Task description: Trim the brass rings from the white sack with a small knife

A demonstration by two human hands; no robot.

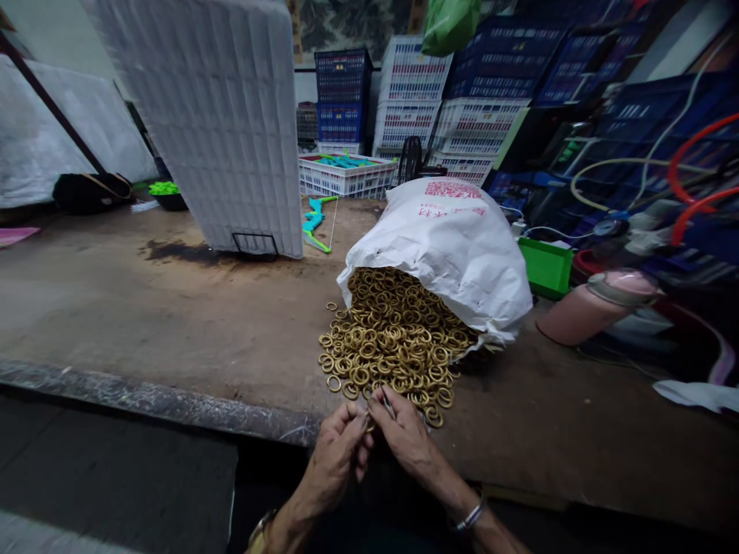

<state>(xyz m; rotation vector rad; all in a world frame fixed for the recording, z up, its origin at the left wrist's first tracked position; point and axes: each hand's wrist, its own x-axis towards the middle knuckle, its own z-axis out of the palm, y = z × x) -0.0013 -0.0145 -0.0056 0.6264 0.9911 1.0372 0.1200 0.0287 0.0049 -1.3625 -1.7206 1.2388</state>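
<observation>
My left hand (339, 442) is closed in a pinch at the table's front edge, with a brass-coloured ring (370, 426) at its fingertips. Close against it, my right hand (401, 427) is also closed, around a thin dark metal tool (388, 403); its kind is unclear. The fingertips of both hands meet at the ring, and part of it is hidden. Just beyond them lies a heap of brass-coloured rings (398, 346), spilling from the mouth of a white woven sack (444, 238) that rests on its side.
Left of the sack, a tall white plastic panel (231, 131) stands on the wooden table (115, 308). A turquoise and green toy bow (315, 219) lies beside it. At right are a pink bottle (597, 304) and a green tray (546, 265). Stacked crates (409, 92) fill the back.
</observation>
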